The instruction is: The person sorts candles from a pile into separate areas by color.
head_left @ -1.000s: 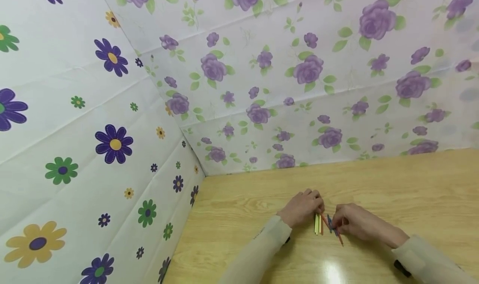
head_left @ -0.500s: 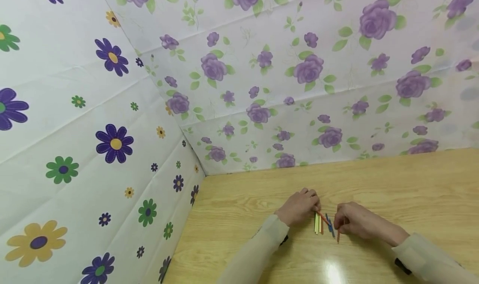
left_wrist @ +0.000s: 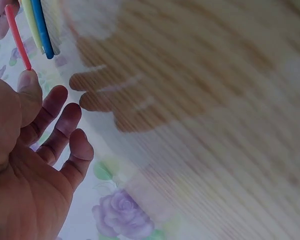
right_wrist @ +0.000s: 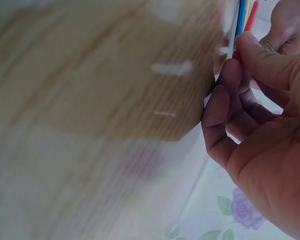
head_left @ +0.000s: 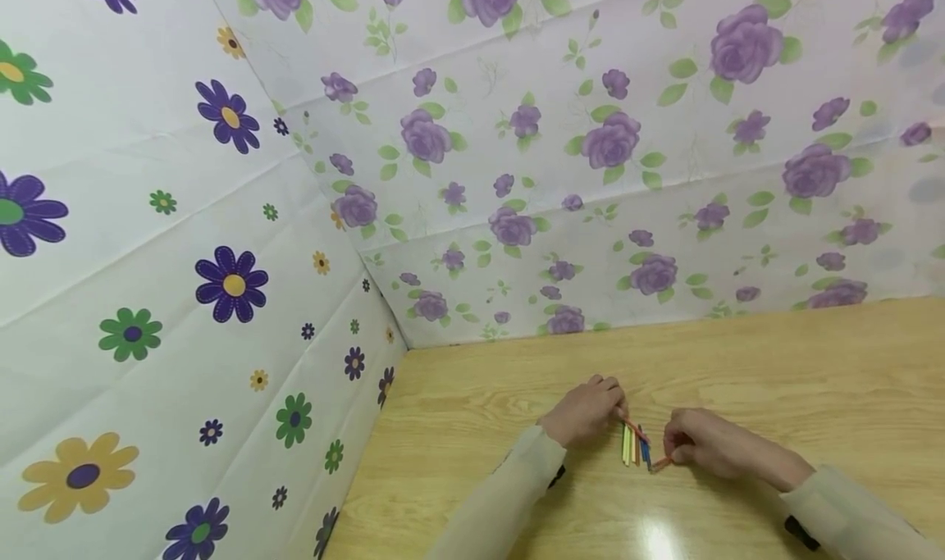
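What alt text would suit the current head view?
A left hand pinches one orange-red stick and a right hand pinches a second orange-red stick at a wood-grain table, with yellow and blue sticks between the hands. A rose-printed backdrop rises behind.

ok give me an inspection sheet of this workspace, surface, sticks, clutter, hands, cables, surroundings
Surface: wood-grain table, with a bright reflection toward the near side
Sticks: yellow sticks and blue sticks lie between the hands
Clutter: nothing seen
Left hand: pinches one end of an orange-red stick
Right hand: pinches a second orange-red stick
Cables: nothing seen
Surroundings: rose-print covering behind, daisy-print covering at left
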{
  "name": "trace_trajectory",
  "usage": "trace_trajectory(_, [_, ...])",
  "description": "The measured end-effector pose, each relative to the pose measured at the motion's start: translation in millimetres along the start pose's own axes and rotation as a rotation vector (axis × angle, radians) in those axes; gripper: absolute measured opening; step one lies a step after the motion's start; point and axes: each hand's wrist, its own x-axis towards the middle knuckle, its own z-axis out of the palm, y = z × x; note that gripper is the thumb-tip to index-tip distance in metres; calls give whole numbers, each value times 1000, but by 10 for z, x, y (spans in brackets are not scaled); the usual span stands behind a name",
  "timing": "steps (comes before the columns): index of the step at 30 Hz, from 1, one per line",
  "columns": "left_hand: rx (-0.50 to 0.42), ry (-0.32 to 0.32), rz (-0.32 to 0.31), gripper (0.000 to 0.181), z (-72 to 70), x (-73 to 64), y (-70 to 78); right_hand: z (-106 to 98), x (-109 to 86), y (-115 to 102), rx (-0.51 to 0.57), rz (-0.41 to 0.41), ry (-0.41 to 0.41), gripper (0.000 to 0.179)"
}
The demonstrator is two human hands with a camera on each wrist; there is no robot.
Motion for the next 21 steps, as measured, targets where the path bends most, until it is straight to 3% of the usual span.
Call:
trace_trajectory(9, [-129, -12, -54, 14, -18, -21, -40, -22, -52, 8, 85, 33, 6, 9])
trace_trajectory(17, [-294, -35, -147, 11, -44, -35, -69, -55, -92, -9, 105, 85, 23, 6])
trace_trajectory(21, [-311, -43, -172, 15, -38, -42, -79, -66, -93, -14, 117, 107, 13, 9])
